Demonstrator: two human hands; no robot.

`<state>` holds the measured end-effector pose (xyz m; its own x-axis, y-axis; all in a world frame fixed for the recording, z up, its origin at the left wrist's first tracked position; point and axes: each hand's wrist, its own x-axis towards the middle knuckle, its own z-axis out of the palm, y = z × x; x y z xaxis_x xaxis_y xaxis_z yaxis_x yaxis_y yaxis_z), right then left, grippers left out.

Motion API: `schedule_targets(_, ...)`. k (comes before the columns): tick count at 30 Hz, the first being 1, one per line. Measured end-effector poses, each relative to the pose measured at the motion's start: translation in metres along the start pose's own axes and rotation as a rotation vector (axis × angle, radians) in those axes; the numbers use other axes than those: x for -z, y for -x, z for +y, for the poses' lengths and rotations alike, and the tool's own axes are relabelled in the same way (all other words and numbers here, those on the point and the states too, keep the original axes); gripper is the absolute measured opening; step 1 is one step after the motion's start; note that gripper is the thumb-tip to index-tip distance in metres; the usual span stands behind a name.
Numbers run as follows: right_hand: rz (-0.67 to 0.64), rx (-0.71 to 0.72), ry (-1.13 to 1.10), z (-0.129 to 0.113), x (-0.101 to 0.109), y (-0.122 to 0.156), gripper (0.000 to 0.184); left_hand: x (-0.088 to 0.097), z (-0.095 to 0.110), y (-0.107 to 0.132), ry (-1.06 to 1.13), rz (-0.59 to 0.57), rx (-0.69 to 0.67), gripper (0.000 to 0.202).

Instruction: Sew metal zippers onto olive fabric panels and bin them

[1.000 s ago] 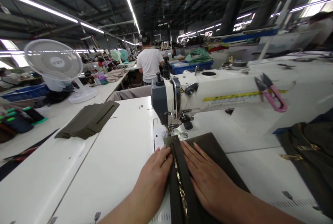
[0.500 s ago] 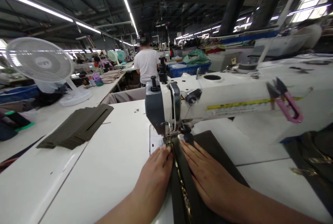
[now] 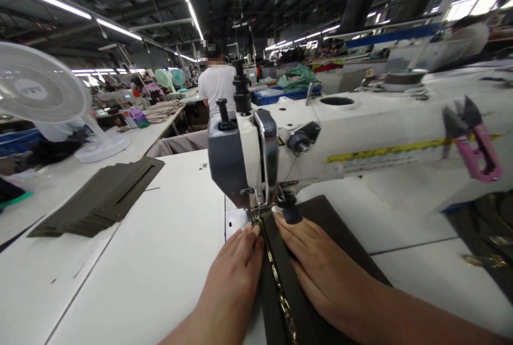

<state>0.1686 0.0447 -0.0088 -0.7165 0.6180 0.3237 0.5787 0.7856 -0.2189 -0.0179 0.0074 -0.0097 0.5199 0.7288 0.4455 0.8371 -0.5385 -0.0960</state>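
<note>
My left hand (image 3: 232, 281) lies flat on the table, fingers stretched out, pressing the left edge of a dark olive fabric panel (image 3: 336, 232) with a metal zipper (image 3: 278, 286) down its middle. My right hand (image 3: 324, 270) lies flat on the panel to the right of the zipper, fingers extended toward the presser foot (image 3: 256, 211). Both fingertips sit just in front of the white sewing machine's head (image 3: 240, 158). The panel's far end is under the foot.
A stack of olive fabric pieces (image 3: 100, 198) lies on the table at left. A white fan (image 3: 38, 91) stands behind it. Pink thread snips (image 3: 479, 144) hang on the machine arm at right. Dark fabric with gold hardware (image 3: 487, 238) lies at far right. A person in a white shirt (image 3: 216, 88) works farther back.
The fabric panel and both my hands have slid forward until the panel's end is under the presser foot. My head has moved closer to the machine.
</note>
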Motion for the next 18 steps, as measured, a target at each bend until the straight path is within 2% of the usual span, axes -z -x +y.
schedule_targets(4,0.070,-0.093,-0.062,-0.005,-0.004,-0.006,0.042,0.003,-0.001,-0.001,-0.020,-0.025,-0.013,0.031)
schedule_targets(8,0.037,-0.155,-0.075,-0.011,-0.005,-0.007,0.042,0.005,-0.005,0.002,-0.067,-0.062,-0.050,0.031)
schedule_targets(10,0.034,-0.165,-0.097,-0.012,-0.003,-0.007,0.043,0.005,-0.010,0.004,-0.076,-0.097,-0.062,0.033)
schedule_targets(14,0.054,-0.171,-0.166,-0.010,-0.001,-0.006,0.043,0.005,-0.021,0.009,-0.038,-0.076,-0.121,0.036)
schedule_targets(18,0.082,-0.153,-0.210,-0.007,-0.004,-0.007,0.046,0.009,-0.030,0.012,0.045,-0.146,-0.072,0.036)
